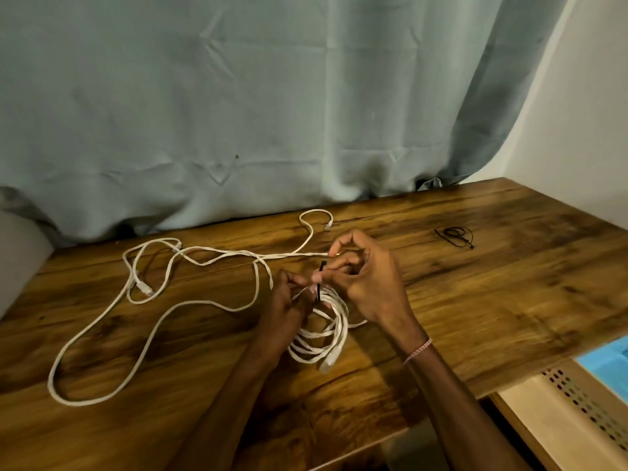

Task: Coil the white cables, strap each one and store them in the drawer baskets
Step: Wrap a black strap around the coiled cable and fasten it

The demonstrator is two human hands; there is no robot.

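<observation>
Both hands' grips closed: left point(287, 302) on white coil point(323, 338), right point(365, 283) on black strap point(320, 282).

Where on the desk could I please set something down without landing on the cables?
Bare wood lies right of the right hand, between the black ties and the front edge of the desk. Another patch sits front left, below the loose cable. The middle is crowded by the left hand and coil.
</observation>
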